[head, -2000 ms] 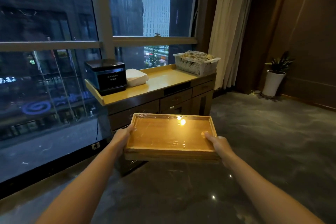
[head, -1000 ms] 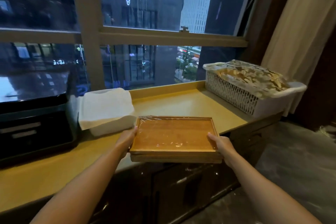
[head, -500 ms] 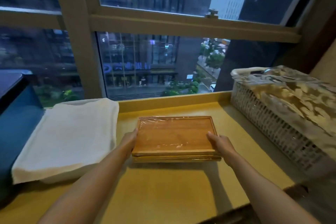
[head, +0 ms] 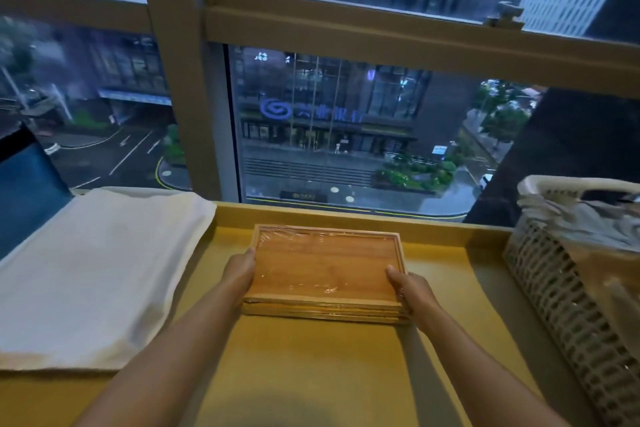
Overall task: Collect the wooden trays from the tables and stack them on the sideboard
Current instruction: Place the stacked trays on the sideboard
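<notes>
A small stack of flat wooden trays (head: 325, 263), wrapped in clear film, is over the yellow top of the sideboard (head: 311, 374), near its back rim below the window. Whether the stack rests on the top or hovers just above it, I cannot tell. My left hand (head: 239, 270) grips the stack's left edge. My right hand (head: 408, 291) grips its right front corner, thumb on the top tray. Both forearms reach in from the bottom of the view.
A folded white cloth (head: 93, 274) lies on the sideboard to the left, with a dark blue appliance (head: 24, 191) behind it. A white lattice basket (head: 568, 291) covered with film stands at the right. The window frame (head: 346, 28) rises directly behind.
I walked up to the sideboard carrying the trays. The stack has moved forward over the top, towards the back rim, and lower. Both hands keep their grip.
</notes>
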{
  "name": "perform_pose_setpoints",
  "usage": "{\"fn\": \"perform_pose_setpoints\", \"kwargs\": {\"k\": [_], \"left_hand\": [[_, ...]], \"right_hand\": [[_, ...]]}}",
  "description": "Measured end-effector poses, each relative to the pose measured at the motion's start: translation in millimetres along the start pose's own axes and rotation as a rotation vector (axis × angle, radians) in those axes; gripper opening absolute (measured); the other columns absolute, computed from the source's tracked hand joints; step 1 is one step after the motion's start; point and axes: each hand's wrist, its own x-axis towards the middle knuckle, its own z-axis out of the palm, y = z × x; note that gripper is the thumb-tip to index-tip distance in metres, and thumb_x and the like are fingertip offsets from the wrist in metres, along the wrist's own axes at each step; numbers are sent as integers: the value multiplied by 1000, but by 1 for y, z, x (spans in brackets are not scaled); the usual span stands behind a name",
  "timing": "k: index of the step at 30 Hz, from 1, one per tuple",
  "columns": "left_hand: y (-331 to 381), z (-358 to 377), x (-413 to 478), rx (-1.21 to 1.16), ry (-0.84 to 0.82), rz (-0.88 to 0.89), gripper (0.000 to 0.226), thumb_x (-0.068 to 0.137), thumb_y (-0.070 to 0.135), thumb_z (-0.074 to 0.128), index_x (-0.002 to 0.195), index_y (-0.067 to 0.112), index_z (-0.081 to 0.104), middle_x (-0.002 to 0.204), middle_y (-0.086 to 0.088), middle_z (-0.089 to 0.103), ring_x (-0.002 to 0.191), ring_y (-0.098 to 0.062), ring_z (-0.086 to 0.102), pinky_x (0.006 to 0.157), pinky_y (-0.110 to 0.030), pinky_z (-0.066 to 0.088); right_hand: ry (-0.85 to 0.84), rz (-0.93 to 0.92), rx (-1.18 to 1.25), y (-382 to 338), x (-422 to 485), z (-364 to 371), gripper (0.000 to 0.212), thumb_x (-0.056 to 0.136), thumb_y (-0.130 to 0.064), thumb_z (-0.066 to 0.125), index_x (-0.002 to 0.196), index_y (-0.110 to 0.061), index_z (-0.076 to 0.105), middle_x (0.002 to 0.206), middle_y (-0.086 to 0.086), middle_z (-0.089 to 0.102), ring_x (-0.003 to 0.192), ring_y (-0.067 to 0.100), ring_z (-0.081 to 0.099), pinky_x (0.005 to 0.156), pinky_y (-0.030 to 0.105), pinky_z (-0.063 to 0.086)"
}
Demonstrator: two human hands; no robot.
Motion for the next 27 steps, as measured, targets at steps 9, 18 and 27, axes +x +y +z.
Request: {"fn": "perform_pose_setpoints", "kwargs": {"k": [9, 18, 27], "left_hand": [[16, 19, 23, 11, 24, -12, 43, 97, 40, 37, 94, 3, 59, 97, -19, 64, 91, -34, 62, 89, -43, 49], [23, 18, 39, 9, -55, -21, 38, 95, 35, 42, 107, 4, 60, 106, -22, 66, 101, -40, 63, 96, -51, 50], [25, 3, 19, -71, -146, 102, 38, 99, 28, 40, 73, 8, 59, 61, -8, 64, 60, -23, 59, 55, -28, 47]], "right_hand": [[25, 52, 10, -6, 34, 4, 31, 93, -24, 48, 110, 0, 56, 100, 16, 64, 100, 33, 62, 87, 42, 50], [10, 67, -23, -18, 47, 8, 20, 91, -25, 50, 86, -7, 58, 76, 7, 60, 69, 19, 57, 58, 24, 45], [-35, 12, 62, -26, 28, -1, 56, 89, -28, 55, 136, -1, 40, 127, 16, 56, 98, 29, 59, 73, 34, 49]]}}
